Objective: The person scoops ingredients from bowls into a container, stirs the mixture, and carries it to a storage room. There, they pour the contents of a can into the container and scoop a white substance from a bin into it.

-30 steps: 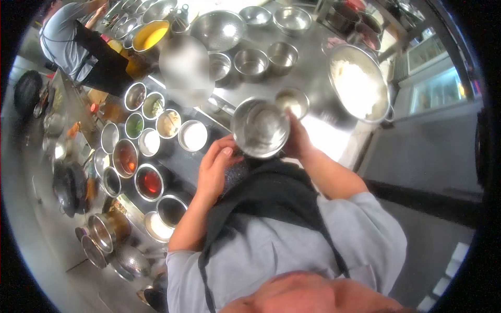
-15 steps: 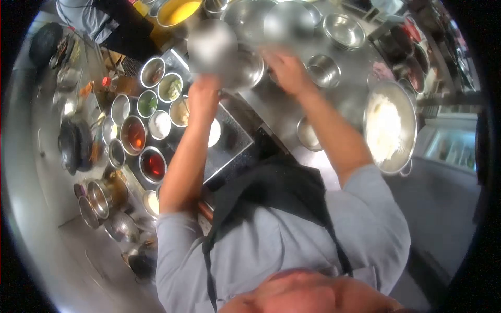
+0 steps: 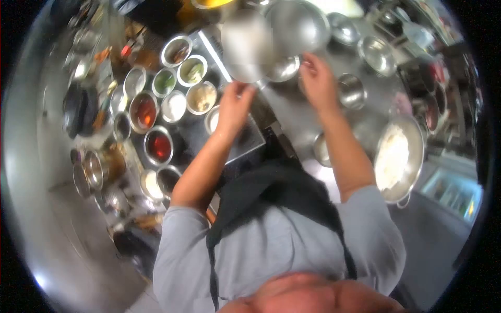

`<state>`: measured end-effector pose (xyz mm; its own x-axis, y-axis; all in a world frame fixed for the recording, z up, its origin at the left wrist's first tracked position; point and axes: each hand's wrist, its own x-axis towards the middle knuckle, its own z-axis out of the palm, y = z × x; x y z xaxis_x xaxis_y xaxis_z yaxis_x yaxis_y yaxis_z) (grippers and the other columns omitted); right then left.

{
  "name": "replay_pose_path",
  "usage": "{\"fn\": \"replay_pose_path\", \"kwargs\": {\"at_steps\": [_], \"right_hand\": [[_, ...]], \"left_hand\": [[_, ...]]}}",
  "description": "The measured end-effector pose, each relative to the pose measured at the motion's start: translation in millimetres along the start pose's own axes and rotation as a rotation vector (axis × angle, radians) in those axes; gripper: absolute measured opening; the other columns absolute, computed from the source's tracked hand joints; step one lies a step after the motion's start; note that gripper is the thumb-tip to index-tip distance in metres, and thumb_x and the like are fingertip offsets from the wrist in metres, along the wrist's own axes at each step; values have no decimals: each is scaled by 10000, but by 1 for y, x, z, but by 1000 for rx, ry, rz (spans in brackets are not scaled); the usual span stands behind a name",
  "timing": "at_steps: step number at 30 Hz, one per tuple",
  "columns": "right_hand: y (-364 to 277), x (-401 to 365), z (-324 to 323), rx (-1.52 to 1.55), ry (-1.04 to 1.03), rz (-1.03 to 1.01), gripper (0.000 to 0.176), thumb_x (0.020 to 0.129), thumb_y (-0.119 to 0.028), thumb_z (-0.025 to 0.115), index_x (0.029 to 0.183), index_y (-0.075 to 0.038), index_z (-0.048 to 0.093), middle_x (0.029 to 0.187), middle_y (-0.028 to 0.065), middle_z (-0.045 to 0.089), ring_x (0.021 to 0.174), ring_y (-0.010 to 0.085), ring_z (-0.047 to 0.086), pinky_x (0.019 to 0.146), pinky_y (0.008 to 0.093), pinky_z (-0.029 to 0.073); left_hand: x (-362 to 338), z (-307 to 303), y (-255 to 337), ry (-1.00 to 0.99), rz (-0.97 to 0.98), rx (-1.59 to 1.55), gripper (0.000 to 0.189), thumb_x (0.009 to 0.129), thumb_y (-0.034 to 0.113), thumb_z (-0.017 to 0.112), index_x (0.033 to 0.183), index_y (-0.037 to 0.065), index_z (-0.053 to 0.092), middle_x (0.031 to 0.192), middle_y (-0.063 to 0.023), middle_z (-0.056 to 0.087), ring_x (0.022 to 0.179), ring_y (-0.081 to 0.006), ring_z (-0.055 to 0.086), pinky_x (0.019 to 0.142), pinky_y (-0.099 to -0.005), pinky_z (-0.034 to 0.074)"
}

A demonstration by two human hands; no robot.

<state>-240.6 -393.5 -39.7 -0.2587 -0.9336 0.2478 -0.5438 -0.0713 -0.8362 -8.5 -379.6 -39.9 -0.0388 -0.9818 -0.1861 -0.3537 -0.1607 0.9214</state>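
Note:
My left hand is over the edge of the dark tray, its fingers bent together at the lower edge of a blurred patch. I cannot tell what they hold. Just below and left of it stands a metal cup of white contents. My right hand is loosely curled, thumb and forefinger apart, with its fingertips close to the rim of a shiny metal bowl between the hands. Behind lies a large metal bowl, partly hidden by blur. Right of my right hand is a small steel pot.
Several metal cups of ingredients crowd the left: chopped pale pieces, white powder, red sauce, greens. A large pan of white food stands at right. A stainless bowl sits at the back right.
The view has turned, shifting the scene. My left hand has gone from a fist to a looser finger bend. The fingers of my right hand, stretched out before, are now more curled.

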Motion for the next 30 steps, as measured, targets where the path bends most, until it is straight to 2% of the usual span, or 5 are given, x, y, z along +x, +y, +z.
{"fn": "replay_pose_path", "kwargs": {"at_steps": [6, 14, 19, 26, 30], "right_hand": [[-80, -113, -8, 320, -959, -24, 397, 914, -179, 648, 1280, -39, 584, 1245, 137, 601, 1145, 258, 576, 992, 367, 447], [-73, -124, -1, 300, -1646, -17, 358, 948, -208, 616, 1276, -64, 630, 1333, 137, 586, 1214, 241, 560, 1026, 361, 440], [-85, -120, 69, 127, -1061, 38, 357, 877, -95, 572, 1221, -29, 639, 1167, 184, 670, 1114, 308, 629, 986, 392, 471], [-76, -107, 159, -96, -724, 54, 374, 891, -204, 554, 1208, -31, 647, 1150, 185, 675, 1088, 318, 637, 954, 379, 481], [-85, -114, 136, -147, -630, -108, 336, 903, -231, 526, 1132, -38, 679, 1154, 176, 667, 1095, 338, 617, 966, 413, 468]], "left_hand": [[-156, -78, -61, -670, -163, -152, 380, 949, 263, 621, 1246, 26, 600, 1229, -114, 622, 1169, -216, 577, 1002, -340, 445], [-279, -150, -84, -413, -55, -258, 565, 1012, 386, 439, 1466, 50, 419, 1591, -138, 277, 1494, -313, 181, 1196, -421, 138], [-299, -177, -93, -548, 256, -137, 642, 999, 467, 433, 1483, 47, 389, 1596, -148, 262, 1498, -329, 159, 1196, -447, 120], [-370, -191, -154, -251, -512, -422, 690, 978, 487, 507, 1452, -5, 415, 1526, -146, 392, 1433, -292, 323, 1179, -402, 202], [-374, -201, -175, -160, -462, -494, 673, 974, 464, 525, 1442, -9, 426, 1506, -151, 417, 1409, -286, 360, 1165, -397, 233]]}}
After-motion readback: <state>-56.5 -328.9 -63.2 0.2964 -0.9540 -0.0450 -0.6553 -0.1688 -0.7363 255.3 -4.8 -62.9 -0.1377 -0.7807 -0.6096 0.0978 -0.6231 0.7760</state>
